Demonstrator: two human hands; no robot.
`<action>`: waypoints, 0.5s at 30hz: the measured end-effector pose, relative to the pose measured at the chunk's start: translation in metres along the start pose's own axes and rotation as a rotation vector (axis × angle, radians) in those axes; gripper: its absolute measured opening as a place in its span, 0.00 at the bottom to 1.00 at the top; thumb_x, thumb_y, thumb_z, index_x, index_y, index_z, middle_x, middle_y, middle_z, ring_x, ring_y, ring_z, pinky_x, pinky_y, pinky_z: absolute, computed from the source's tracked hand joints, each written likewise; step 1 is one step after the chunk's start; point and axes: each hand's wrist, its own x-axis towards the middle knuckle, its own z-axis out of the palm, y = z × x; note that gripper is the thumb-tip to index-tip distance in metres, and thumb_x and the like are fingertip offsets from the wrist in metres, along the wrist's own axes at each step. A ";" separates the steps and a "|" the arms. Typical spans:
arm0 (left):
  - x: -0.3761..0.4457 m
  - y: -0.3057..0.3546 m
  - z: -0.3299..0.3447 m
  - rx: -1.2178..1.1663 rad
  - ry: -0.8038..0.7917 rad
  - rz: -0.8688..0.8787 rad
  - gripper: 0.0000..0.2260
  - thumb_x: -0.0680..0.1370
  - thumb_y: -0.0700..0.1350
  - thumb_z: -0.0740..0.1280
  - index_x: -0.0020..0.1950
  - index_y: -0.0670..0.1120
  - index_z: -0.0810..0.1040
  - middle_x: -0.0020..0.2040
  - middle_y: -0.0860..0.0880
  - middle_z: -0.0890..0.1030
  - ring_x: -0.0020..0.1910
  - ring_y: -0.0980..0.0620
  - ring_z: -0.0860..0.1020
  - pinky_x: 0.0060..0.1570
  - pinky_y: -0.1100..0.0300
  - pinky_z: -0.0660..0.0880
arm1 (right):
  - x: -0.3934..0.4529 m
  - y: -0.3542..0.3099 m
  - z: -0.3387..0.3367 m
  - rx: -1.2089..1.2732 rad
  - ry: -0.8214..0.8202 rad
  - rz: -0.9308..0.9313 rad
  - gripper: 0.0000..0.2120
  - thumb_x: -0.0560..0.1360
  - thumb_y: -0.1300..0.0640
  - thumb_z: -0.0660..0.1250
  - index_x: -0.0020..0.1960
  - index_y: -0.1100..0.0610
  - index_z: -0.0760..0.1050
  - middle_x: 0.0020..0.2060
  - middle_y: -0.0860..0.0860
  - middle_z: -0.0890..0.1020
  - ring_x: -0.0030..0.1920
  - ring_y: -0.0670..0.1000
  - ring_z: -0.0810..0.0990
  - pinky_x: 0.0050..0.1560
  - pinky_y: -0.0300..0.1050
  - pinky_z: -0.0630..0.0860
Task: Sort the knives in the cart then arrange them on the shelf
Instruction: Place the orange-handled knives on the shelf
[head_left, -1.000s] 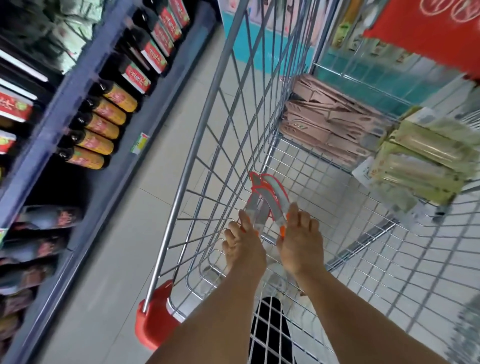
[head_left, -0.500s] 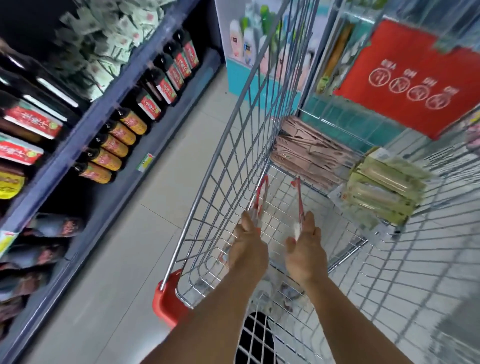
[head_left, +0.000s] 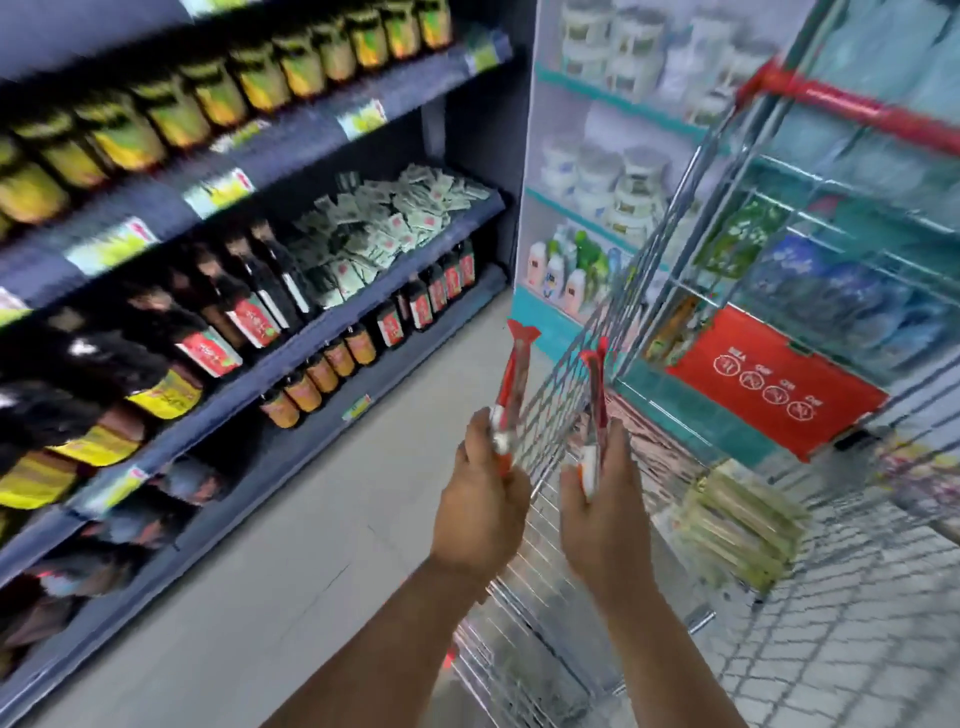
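Above the cart (head_left: 649, 332), each hand grips 1 red packaged knife upright: left hand (head_left: 480, 512), right hand (head_left: 605, 512).

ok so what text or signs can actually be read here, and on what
Nothing reads as words.
Red sign on the cart: four white crossed-out circle symbols, captions too blurred.
Bottle labels: red, print blurred.
Shelf price tags: blurred.
Knife packs in left hand and right hand: no legible print.

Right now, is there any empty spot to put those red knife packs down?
The dark shelves are crowded with bottles and packets. Bare patches: the grey floor between shelves and wire cart, and cart bottom near you, before the green packs.
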 end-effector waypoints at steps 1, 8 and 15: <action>0.000 0.000 -0.018 -0.024 0.038 0.000 0.27 0.77 0.42 0.61 0.74 0.51 0.55 0.59 0.42 0.74 0.45 0.40 0.78 0.36 0.56 0.68 | -0.003 -0.017 0.001 0.013 0.014 -0.029 0.31 0.78 0.58 0.61 0.77 0.57 0.52 0.71 0.59 0.66 0.68 0.59 0.68 0.63 0.48 0.67; -0.008 -0.024 -0.160 -0.111 0.342 0.101 0.23 0.76 0.37 0.61 0.70 0.46 0.60 0.50 0.43 0.72 0.38 0.56 0.66 0.39 0.60 0.59 | -0.027 -0.150 0.045 0.078 -0.047 -0.253 0.32 0.77 0.59 0.62 0.77 0.55 0.53 0.63 0.55 0.71 0.61 0.57 0.73 0.55 0.45 0.67; -0.044 -0.097 -0.321 -0.107 0.584 0.108 0.17 0.77 0.42 0.57 0.57 0.61 0.57 0.48 0.47 0.74 0.41 0.46 0.73 0.39 0.56 0.67 | -0.092 -0.291 0.129 0.119 -0.179 -0.503 0.32 0.78 0.58 0.61 0.78 0.56 0.50 0.71 0.56 0.65 0.69 0.55 0.67 0.60 0.41 0.63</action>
